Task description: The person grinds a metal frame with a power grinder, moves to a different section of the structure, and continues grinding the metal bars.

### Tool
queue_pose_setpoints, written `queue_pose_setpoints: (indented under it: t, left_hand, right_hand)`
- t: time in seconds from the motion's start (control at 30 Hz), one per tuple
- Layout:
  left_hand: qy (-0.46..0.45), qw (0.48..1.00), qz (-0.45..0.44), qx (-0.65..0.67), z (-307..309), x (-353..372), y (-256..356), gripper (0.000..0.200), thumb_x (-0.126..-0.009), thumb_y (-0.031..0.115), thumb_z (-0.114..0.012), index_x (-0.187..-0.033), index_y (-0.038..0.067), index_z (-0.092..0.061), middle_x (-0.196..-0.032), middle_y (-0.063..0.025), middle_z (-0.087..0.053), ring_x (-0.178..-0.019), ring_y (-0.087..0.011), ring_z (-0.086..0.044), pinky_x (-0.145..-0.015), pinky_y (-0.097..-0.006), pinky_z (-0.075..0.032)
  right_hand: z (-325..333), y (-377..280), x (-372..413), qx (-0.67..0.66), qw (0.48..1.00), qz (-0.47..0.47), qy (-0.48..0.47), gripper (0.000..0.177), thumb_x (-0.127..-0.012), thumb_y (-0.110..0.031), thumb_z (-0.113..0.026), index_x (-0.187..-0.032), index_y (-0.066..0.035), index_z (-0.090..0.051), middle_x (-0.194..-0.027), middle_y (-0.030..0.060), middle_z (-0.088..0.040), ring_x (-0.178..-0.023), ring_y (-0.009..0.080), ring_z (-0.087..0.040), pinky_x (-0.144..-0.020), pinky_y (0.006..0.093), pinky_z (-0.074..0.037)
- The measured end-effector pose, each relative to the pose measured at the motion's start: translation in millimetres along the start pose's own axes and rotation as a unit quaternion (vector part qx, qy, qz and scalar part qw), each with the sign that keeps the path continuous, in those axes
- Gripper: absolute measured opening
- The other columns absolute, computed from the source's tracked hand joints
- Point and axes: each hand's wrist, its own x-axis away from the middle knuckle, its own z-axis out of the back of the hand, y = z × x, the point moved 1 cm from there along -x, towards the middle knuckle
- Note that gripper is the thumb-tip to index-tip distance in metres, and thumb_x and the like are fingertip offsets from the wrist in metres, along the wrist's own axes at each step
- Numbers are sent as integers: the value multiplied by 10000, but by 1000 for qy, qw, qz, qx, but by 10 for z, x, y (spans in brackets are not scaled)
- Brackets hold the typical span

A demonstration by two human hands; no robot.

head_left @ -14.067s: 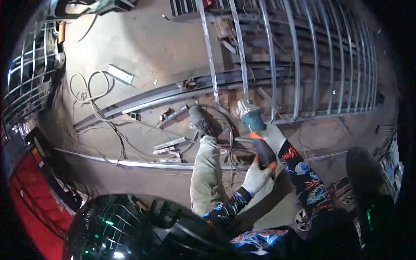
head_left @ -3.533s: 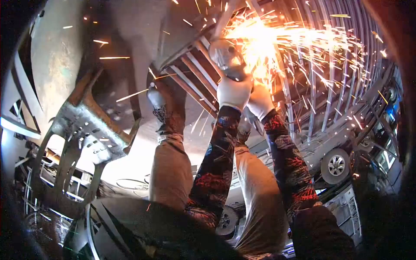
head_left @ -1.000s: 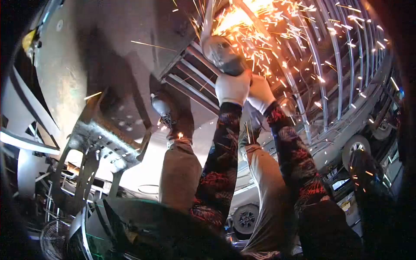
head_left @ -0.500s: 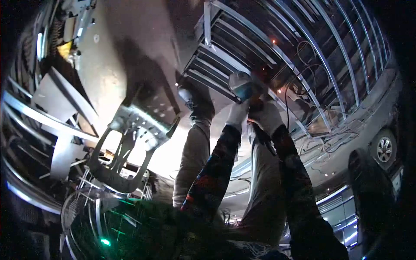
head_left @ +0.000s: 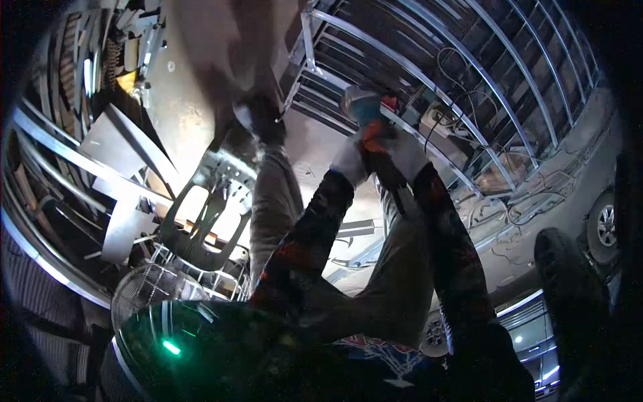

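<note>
The grey floor (head_left: 315, 151) is brightly lit toward the left and falls into shadow at the top. Loose cables (head_left: 516, 213) snake across it on the right, near a vehicle wheel (head_left: 605, 226) with a spoked silver rim. Metal bars and pale sheet panels (head_left: 126, 231) crowd the left side, above a rounded wire-mesh cage (head_left: 153, 285).

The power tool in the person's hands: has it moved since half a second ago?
Yes. Judged against the metal frame's corner, the power tool has shifted up the picture, though the camera's view moved too.
</note>
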Motion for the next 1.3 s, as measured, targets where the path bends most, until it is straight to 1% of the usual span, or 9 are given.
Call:
queue_pose_setpoints:
  t: [0.2, 0.37, 0.47, 0.53, 0.73, 0.87, 1.0, 1.23, 1.3]
  left_hand:
    - [-9, 1000, -6, 15, 559, -1268, 705, 208, -991, 284, -479, -1023, 167, -648, -841, -25, -666, -725, -196, -653, -687, -295, -538]
    - [83, 994, 34, 69, 568, -1587, 1273, 205, -975, 302, -528, -1021, 135, -639, -889, -65, -662, -773, -258, -642, -745, -422, -546]
    - [43, 996, -21, 69, 791, -1850, 1429, 178, -959, 248, -536, -893, 114, -634, -804, -50, -666, -723, -231, -640, -691, -381, -538]
    - [-58, 982, 7, 181, 801, -1944, 1448, 159, -922, 151, -565, -917, 52, -690, -809, -59, -681, -656, -189, -609, -664, -292, -515]
    - [165, 962, -124, -178, 815, -2078, 1199, 290, -898, 262, -576, -934, 18, -728, -961, -113, -726, -784, -217, -655, -786, -297, -485]
    - [35, 992, -46, 116, 683, -2026, 1355, 287, -913, 298, -555, -949, 59, -709, -914, -111, -717, -812, -245, -667, -793, -357, -518]
    - [-22, 990, -97, 100, 404, -1759, 1623, 183, -920, 200, -528, -978, 64, -635, -897, -88, -691, -783, -231, -667, -748, -362, -554]
    - [8, 980, -167, -109, 273, -1843, 1609, 288, -940, 189, -435, -1035, 6, -637, -1020, -132, -699, -880, -245, -697, -802, -400, -587]
    - [126, 986, -43, 97, 225, -1890, 1594, 336, -936, 251, -427, -1029, 12, -645, -1020, -128, -702, -906, -262, -692, -841, -448, -572]
  right_hand:
    - [-116, 214, -1296, 226, 956, 179, -43, 331, -916, -201, -482, -1181, -90, -646, -1085, 226, -667, -982, 384, -658, -896, 484, -509]
    - [-366, 329, -2139, 359, 925, -6, -128, 355, -964, -251, -430, -1186, -80, -647, -1070, 216, -680, -1009, 370, -657, -882, 453, -520]
    - [-489, 479, -2424, -51, 982, -159, -88, 403, -976, -396, -491, -1177, -80, -640, -1006, 146, -704, -910, 242, -679, -843, 363, -531]
    - [-454, 159, -2407, -399, 837, -366, -71, 326, -906, -337, -635, -1138, -108, -652, -938, 104, -709, -850, 234, -675, -787, 342, -548]
    - [-283, 176, -2353, -552, 737, -351, -173, 321, -906, -214, -628, -1185, -58, -605, -1084, 105, -684, -935, 228, -657, -827, 347, -540]
    - [-134, 155, -2751, -102, 960, -171, -196, 252, -952, -76, -487, -1156, -52, -633, -1135, 99, -679, -984, 216, -631, -896, 322, -501]
    - [-28, -568, -2926, 176, 944, -72, -270, 286, -898, -286, -637, -1065, -56, -668, -942, 99, -713, -832, 190, -670, -753, 345, -536]
    - [83, -240, -2946, -154, 897, -299, -288, 356, -959, -298, -567, -1197, -37, -613, -1065, 115, -699, -931, 198, -652, -844, 345, -518]
    - [109, -58, -2938, -139, 922, -218, -289, 350, -970, -271, -550, -1228, -41, -605, -1100, 104, -694, -954, 195, -653, -866, 338, -511]
